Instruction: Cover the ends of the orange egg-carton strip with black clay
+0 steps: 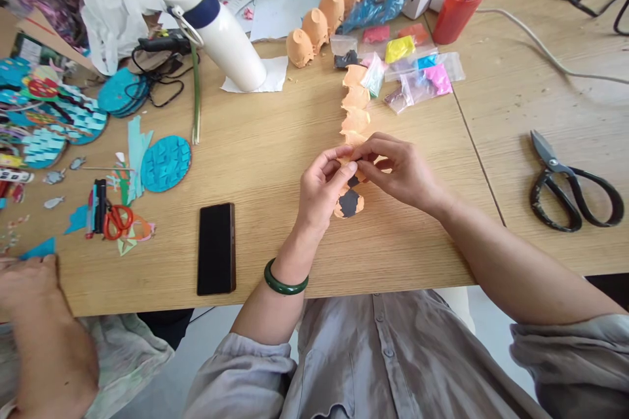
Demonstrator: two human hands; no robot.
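Observation:
A strip of orange egg-carton cups (356, 121) with ragged edges runs away from me in the middle of the table. The nearest cup holds a flat black patch (349, 203), and more black shows in the cup just beyond, partly covered by my fingers. My left hand (324, 180) is closed, its thumb and fingers pinching at the strip near that second cup. From the other side, my right hand (393, 167) also pinches there with thumb and forefinger. A small dark bit shows at its fingertips; the fingers hide most of it.
Packets of coloured clay (400, 49) lie beyond the strip, near an orange row of upturned cups (331, 8). A white bottle (216, 26), phone (216, 249), red cup (459, 10) and large scissors (555, 177) stand or lie around. Another person's hand (29, 281) rests at left.

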